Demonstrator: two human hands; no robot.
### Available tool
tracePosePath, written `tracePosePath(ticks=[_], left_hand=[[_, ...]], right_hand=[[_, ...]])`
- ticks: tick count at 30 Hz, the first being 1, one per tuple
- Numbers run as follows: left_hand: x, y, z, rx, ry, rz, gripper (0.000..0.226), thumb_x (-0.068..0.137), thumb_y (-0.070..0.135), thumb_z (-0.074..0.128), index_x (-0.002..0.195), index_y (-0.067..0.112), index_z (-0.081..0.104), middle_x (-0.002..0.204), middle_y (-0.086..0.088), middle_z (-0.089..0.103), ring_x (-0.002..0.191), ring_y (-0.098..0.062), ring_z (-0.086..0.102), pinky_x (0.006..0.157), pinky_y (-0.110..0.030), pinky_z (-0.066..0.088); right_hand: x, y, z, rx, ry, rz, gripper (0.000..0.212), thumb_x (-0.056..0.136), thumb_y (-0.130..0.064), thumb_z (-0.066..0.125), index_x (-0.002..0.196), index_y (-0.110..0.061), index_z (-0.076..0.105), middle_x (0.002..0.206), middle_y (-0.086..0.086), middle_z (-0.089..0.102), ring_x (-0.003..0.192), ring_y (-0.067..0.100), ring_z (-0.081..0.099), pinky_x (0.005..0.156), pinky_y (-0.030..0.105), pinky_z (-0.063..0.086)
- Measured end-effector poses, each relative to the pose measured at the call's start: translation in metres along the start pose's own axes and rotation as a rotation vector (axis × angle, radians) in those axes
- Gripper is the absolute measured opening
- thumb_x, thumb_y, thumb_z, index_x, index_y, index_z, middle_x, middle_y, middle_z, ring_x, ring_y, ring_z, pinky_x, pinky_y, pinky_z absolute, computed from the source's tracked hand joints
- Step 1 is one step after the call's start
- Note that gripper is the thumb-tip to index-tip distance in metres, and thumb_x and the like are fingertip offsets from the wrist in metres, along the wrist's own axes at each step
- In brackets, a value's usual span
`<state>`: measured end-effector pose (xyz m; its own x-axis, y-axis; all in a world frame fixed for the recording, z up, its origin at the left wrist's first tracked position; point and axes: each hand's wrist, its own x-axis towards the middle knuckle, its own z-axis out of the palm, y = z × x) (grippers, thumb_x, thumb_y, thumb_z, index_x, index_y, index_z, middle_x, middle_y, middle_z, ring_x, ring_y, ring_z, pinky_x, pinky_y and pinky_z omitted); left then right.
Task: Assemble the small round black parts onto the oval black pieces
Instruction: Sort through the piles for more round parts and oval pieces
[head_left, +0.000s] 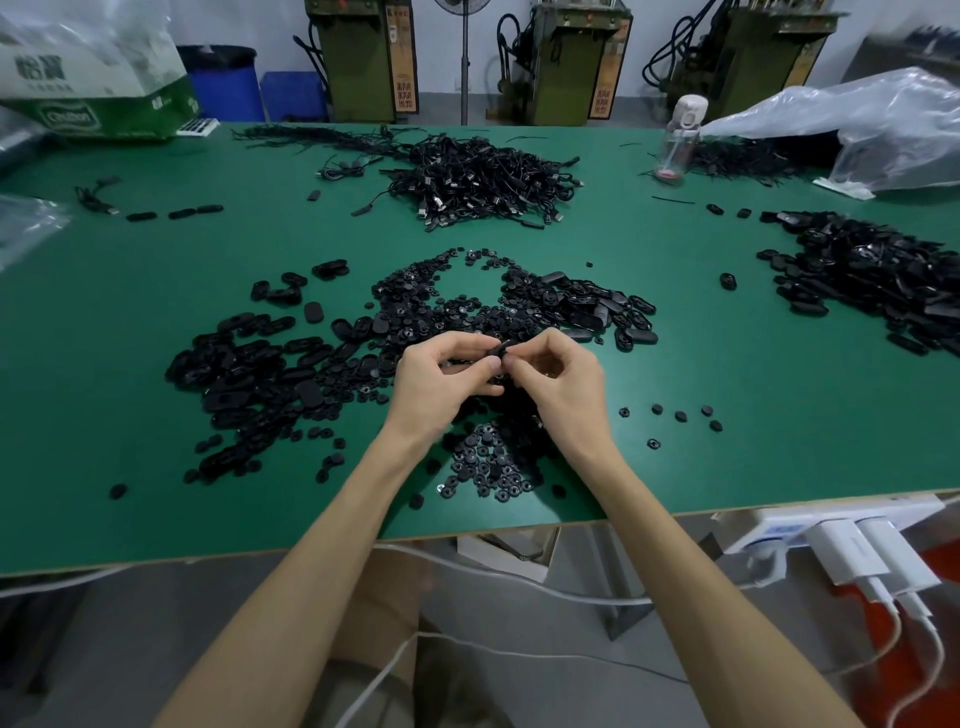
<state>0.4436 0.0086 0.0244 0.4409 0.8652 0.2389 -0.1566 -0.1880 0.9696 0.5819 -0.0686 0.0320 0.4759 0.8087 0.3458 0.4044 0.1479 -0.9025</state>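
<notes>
the left hand (441, 382) and right hand (563, 376) meet, both pinching one small black piece (501, 349), above small round black parts (483, 467) heaped on the green counter (727, 364); oval black pieces (249, 364) lie left; far right, a clear plastic bag (883, 124) has black cable pieces (748, 153) at its mouth.

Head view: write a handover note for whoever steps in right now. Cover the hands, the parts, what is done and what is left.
Hands: the left hand and right hand both pinch one black piece above the green table; the fingers hide whether a round part is seated.
Parts: the round parts lie heaped beneath the wrists, the oval pieces to the left.
Done: unclear; the far-right heap may be finished.
Left: many loose parts.
</notes>
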Motion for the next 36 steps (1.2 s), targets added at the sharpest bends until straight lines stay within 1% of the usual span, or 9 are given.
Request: tracePosePath(ticks=[2,6,11,16,19,22,25,30,36], left_hand=[[0.0001,-0.0001,-0.0001,-0.004,-0.003,0.001,0.019,0.091,-0.006,0.074,0.101,0.010,0.075,0.091,-0.003,0.079,0.088,-0.024,0.078,0.072,-0.030,0.064],[0.0009,-0.0008,-0.0006,-0.002,0.016,-0.006,0.016,0.090,-0.005,0.074,0.101,0.007,0.074,0.091,-0.007,0.078,0.088,-0.025,0.078,0.071,-0.031,0.064],[0.0016,-0.0020,-0.0010,0.022,0.047,-0.004,0.017,0.091,-0.004,0.074,0.107,0.002,0.071,0.097,-0.013,0.076,0.087,-0.023,0.078,0.069,-0.030,0.064],[0.0024,-0.0023,-0.0030,-0.022,0.117,-0.028,0.016,0.094,-0.005,0.070,0.109,0.000,0.067,0.096,-0.012,0.075,0.086,-0.022,0.078,0.068,-0.029,0.063],[0.0024,-0.0022,-0.0037,-0.022,0.111,-0.022,0.013,0.095,-0.003,0.070,0.106,0.003,0.069,0.093,-0.009,0.077,0.086,-0.022,0.077,0.068,-0.028,0.063],[0.0023,-0.0018,-0.0027,-0.019,0.117,-0.035,0.013,0.095,-0.004,0.069,0.108,-0.001,0.068,0.091,-0.011,0.076,0.082,-0.020,0.077,0.068,-0.027,0.062],[-0.0002,0.0015,-0.0007,0.004,0.078,-0.049,0.014,0.095,-0.005,0.068,0.108,-0.003,0.067,0.091,-0.016,0.074,0.078,-0.020,0.075,0.068,-0.029,0.063],[-0.0017,0.0035,-0.0003,0.034,0.012,-0.034,0.013,0.094,-0.007,0.069,0.107,-0.006,0.067,0.088,-0.017,0.073,0.074,-0.021,0.074,0.069,-0.032,0.064],[-0.0026,0.0040,-0.0009,0.057,0.018,-0.027,0.012,0.092,-0.002,0.073,0.104,-0.002,0.069,0.089,-0.016,0.075,0.077,-0.023,0.075,0.069,-0.032,0.063]], right_hand=[[-0.0009,-0.0012,0.0010,-0.023,0.006,-0.013,0.006,0.093,-0.010,0.072,0.087,-0.010,0.071,0.082,0.000,0.072,0.075,0.014,0.064,0.068,0.024,0.051],[-0.0017,-0.0019,0.0051,-0.139,0.023,-0.074,0.008,0.093,-0.007,0.071,0.086,-0.009,0.067,0.082,0.002,0.070,0.074,0.012,0.062,0.065,0.020,0.046],[-0.0023,-0.0013,0.0083,-0.263,0.004,-0.190,0.004,0.095,-0.005,0.067,0.094,-0.008,0.070,0.091,0.004,0.067,0.081,0.016,0.062,0.073,0.031,0.051],[-0.0037,-0.0049,0.0093,-0.290,-0.086,-0.253,0.022,0.098,-0.003,0.063,0.115,-0.008,0.076,0.101,0.003,0.066,0.085,0.012,0.063,0.077,0.020,0.051],[-0.0044,-0.0062,0.0087,-0.276,-0.106,-0.267,0.025,0.098,-0.003,0.063,0.118,-0.010,0.076,0.100,0.000,0.066,0.085,0.008,0.061,0.076,0.011,0.045],[-0.0043,-0.0054,0.0077,-0.253,-0.092,-0.253,0.028,0.096,-0.002,0.063,0.119,-0.014,0.075,0.099,-0.002,0.066,0.087,0.004,0.062,0.077,0.011,0.045],[-0.0017,-0.0046,0.0062,-0.180,-0.033,-0.175,0.030,0.096,-0.006,0.066,0.124,-0.017,0.068,0.094,-0.007,0.068,0.084,0.005,0.064,0.077,0.015,0.049],[0.0000,-0.0032,0.0033,-0.107,-0.015,-0.068,0.014,0.098,-0.010,0.067,0.109,-0.013,0.075,0.094,-0.003,0.076,0.084,0.012,0.072,0.083,0.035,0.059],[0.0004,-0.0019,0.0026,-0.082,-0.015,-0.041,0.013,0.096,-0.010,0.070,0.107,-0.013,0.076,0.091,-0.005,0.076,0.082,0.012,0.071,0.082,0.035,0.059]])
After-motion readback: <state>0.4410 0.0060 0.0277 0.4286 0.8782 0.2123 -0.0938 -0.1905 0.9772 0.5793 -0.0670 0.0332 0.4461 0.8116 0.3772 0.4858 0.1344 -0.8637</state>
